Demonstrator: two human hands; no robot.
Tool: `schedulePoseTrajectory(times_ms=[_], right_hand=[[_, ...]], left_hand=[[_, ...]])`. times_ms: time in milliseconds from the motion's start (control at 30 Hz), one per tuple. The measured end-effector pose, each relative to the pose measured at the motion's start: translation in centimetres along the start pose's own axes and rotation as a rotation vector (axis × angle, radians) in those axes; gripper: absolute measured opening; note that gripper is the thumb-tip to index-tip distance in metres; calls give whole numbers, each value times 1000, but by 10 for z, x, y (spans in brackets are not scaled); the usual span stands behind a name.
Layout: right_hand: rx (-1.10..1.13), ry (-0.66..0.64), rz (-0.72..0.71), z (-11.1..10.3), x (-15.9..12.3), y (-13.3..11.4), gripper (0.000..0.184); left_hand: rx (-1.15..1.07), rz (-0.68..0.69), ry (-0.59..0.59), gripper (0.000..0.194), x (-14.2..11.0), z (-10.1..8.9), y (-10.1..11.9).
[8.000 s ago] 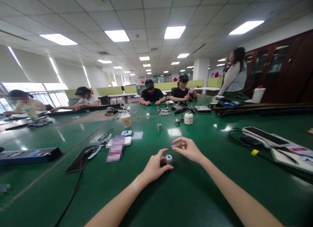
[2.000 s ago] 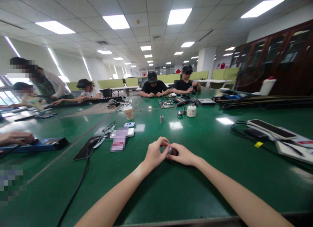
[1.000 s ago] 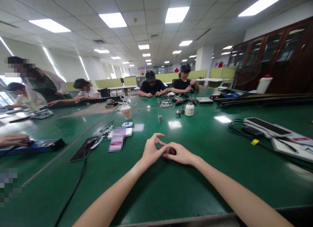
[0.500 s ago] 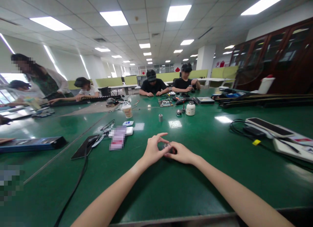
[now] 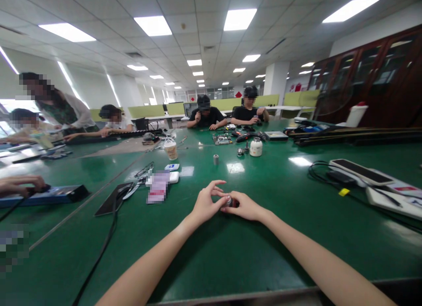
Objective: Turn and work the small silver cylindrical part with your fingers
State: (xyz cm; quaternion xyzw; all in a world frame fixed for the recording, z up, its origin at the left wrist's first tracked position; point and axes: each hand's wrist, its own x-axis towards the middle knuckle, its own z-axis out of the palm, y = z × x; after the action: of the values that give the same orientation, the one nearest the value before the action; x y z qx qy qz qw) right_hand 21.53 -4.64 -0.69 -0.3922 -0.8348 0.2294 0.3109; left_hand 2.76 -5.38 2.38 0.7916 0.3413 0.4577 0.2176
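Observation:
Over the green table, my right hand (image 5: 245, 205) curls its thumb and fingers round a small silver round part (image 5: 228, 201). A dark and reddish bit shows inside that grip; the fingers hide most of the part, so its kind does not show. From the other side my left hand (image 5: 208, 200) meets it, thumb pressed to the silver end. The left index finger stretches out above, off the part. Beyond the hands a small silver metal cylinder (image 5: 216, 159) stands upright on the table.
Leftward lie a pixelated pinkish item (image 5: 158, 187), a black flat panel (image 5: 112, 199) and cables. A lidded cup (image 5: 170, 148) and white jar (image 5: 256, 147) stand farther back. White devices (image 5: 392, 196) with cables lie right. Co-workers sit opposite; another person's hand (image 5: 23, 185) is far left.
My hands stay nearly in place; the silver part shows a little differently between them. Another person's hand has come in at the left edge, over a blue-black box. A co-worker opposite has raised one hand.

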Motion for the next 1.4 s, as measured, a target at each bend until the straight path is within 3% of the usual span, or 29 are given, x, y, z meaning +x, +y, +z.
schedulePoseTrajectory(times_ms=[133, 500, 667, 800, 933, 1267, 1400], right_hand=[[0, 4, 10, 2, 0, -1, 31], [-21, 11, 53, 3, 0, 3, 40], [-16, 15, 54, 4, 0, 4, 43], [-7, 13, 39, 4, 0, 4, 38], [-6, 16, 33, 4, 0, 2, 37], [-8, 14, 38, 3, -1, 1, 40], [-23, 10, 34, 2, 0, 3, 39]], left_hand=[[-10, -11, 3, 43, 1, -2, 0], [-45, 21, -62, 20, 0, 0, 0], [-4, 36, -67, 22, 1, -1, -1], [83, 17, 7, 35, 0, -2, 0], [128, -6, 58, 32, 0, -3, 1], [62, 42, -57, 27, 2, -5, 2], [81, 42, -8, 21, 4, -4, -3]])
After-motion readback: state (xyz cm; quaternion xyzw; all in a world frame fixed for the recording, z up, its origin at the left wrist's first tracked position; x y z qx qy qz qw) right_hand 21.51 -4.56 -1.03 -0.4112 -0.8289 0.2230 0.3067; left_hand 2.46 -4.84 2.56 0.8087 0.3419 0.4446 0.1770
